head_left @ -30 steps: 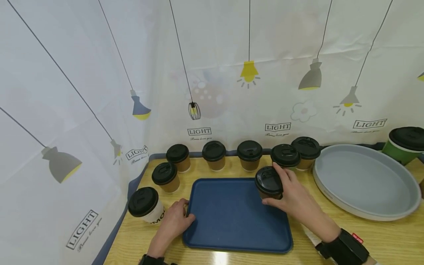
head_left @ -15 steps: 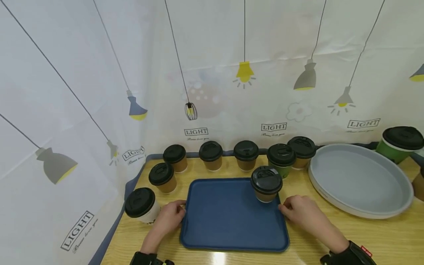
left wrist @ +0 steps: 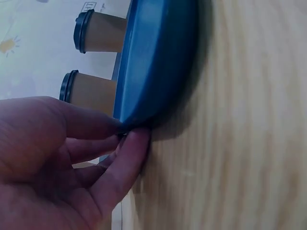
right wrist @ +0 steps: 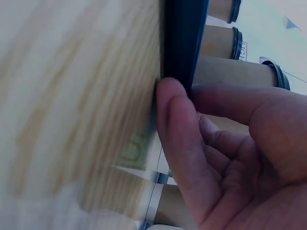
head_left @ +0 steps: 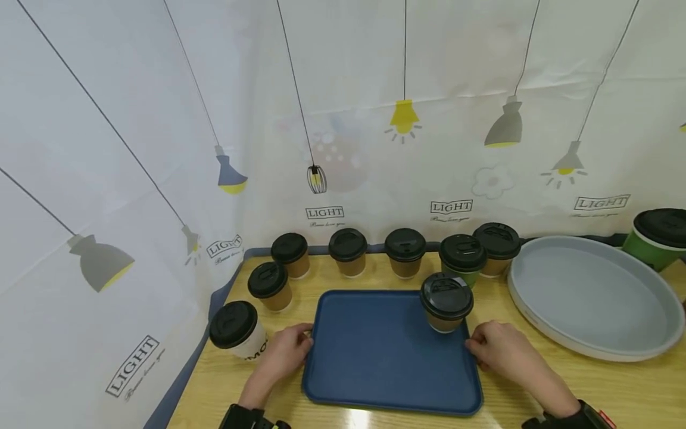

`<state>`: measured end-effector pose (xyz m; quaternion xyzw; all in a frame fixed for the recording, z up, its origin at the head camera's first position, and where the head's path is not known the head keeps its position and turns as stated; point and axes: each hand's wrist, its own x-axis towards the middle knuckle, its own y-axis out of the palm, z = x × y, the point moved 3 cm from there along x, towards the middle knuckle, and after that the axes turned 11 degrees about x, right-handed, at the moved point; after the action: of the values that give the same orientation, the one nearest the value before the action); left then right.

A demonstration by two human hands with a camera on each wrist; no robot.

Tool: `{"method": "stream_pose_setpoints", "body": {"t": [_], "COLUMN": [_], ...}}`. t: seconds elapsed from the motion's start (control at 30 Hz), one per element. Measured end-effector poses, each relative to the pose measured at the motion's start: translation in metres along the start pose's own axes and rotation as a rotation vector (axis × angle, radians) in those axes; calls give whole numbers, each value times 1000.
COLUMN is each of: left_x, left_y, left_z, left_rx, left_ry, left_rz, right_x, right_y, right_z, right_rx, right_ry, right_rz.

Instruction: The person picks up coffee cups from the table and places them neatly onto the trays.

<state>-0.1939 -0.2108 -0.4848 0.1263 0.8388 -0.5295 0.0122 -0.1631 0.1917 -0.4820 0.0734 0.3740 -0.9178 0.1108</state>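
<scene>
A blue rectangular tray (head_left: 391,363) lies before me on the wooden table. In the head view, a brown paper cup with a black lid (head_left: 446,301) stands upright at its far right corner. My left hand (head_left: 285,351) pinches the tray's left rim. The left wrist view shows thumb and fingertips meeting at the tray's edge (left wrist: 144,62). On the opposite side, my right hand (head_left: 506,351) pinches the right rim. In the right wrist view, its fingertips are on either side of the dark edge (right wrist: 182,43). The tray's underside is mostly hidden from the head view.
Lidded cups line the back, including a brown one (head_left: 348,256) and a green one (head_left: 463,259). A white cup (head_left: 238,330) stands beside my left hand. On the right are a large grey round tray (head_left: 595,298) and a bigger green cup (head_left: 656,238). A printed curtain (head_left: 364,131) hangs behind.
My right hand has let go of the brown cup on the tray and moved down to grip the right rim. The tray and cup have shifted slightly right. My left hand stays at the left rim.
</scene>
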Motion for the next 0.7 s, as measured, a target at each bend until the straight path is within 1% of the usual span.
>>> {"method": "stream_pose_setpoints", "body": {"t": [0.13,0.2,0.23,0.27,0.3,0.37,0.43,0.47,0.53,0.57,0.63,0.7], "left_x": [-3,-7,-10,-14,-18,-27,-38,-43,-50,-52,-54,-55], "left_y": [-2,-5,-7,-10,-13,-22,-31,-36,-44,-47,-50,-51], "left_z": [0,-3,-5,-6,-7,-7,-4,-2,3,6,11,18], "left_rx": [22,17,6,-1,-4,7,34,55,87,94,90,68], "left_ry": [-5,13,31,61,100,199,295,332,376,375,337,257], "left_rz": [-45,-120,-178,-254,-348,-579,-812,-922,-1103,-1170,-1272,-1320], "right_x": [2,1,0,0,0,-1,1,2,3,3,3,3], "right_y": [-1,-2,-2,-3,-3,-3,-2,-1,-1,-1,-2,-2], "right_z": [0,-1,-2,-2,-3,-4,-3,-3,-2,-3,-4,-4], "right_rx": [2,3,6,9,11,14,17,19,26,32,41,49], "right_ry": [9,12,14,21,27,25,24,23,20,23,26,26], "right_rz": [23,29,29,29,31,32,37,41,43,41,37,33]}}
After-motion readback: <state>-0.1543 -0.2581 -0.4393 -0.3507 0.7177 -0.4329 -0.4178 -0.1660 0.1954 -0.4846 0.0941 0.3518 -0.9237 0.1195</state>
